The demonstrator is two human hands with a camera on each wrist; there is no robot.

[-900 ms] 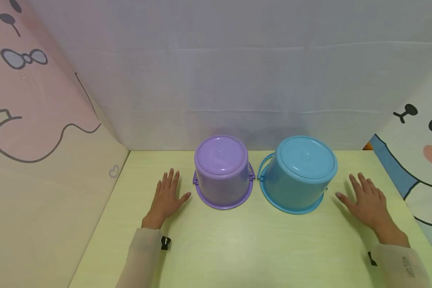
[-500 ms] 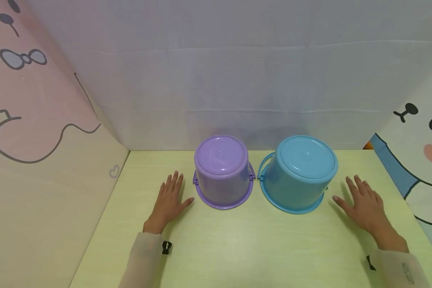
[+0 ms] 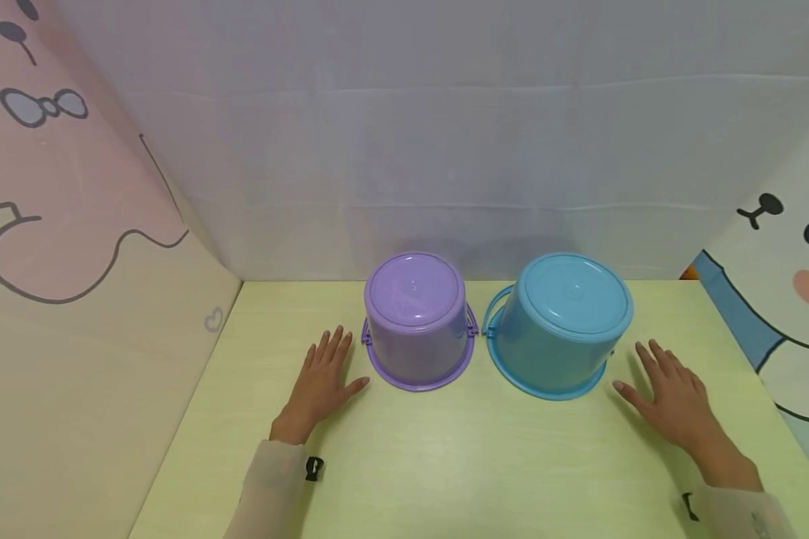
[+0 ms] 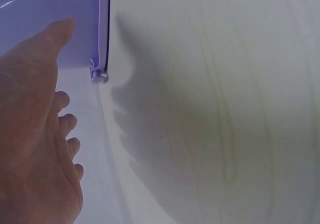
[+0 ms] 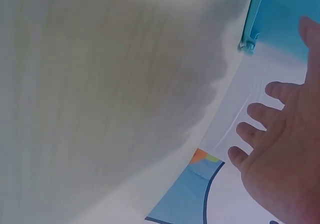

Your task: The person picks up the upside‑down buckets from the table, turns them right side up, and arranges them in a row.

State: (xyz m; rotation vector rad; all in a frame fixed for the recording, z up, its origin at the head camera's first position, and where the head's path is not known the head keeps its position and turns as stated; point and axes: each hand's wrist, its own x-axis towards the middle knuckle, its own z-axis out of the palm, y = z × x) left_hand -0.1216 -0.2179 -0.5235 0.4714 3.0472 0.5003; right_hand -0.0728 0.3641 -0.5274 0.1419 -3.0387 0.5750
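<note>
A purple bucket (image 3: 418, 322) stands upside down on the pale table, its folded handle low around the rim. To its right is a larger blue bucket (image 3: 566, 329), also bottom up, with its handle (image 3: 495, 311) out toward the purple one. My left hand (image 3: 318, 385) hovers just left of the purple bucket, fingers extended and thumb apart, holding nothing. On the other side my right hand (image 3: 677, 404) is spread to the right of the blue bucket and holds nothing either. Both wrist views show the palms facing the buckets, with shadows on the table.
The table (image 3: 445, 464) runs back to a white sheet wall (image 3: 445, 150). A pink and cream cartoon panel (image 3: 94, 284) flanks it on the left, and a white cartoon panel (image 3: 775, 277) on the right. A black strap shows at each sleeve.
My left hand has shifted slightly right and nearer to me, closer to the purple bucket. My right hand has moved left and nearer to me. Both buckets have stayed put.
</note>
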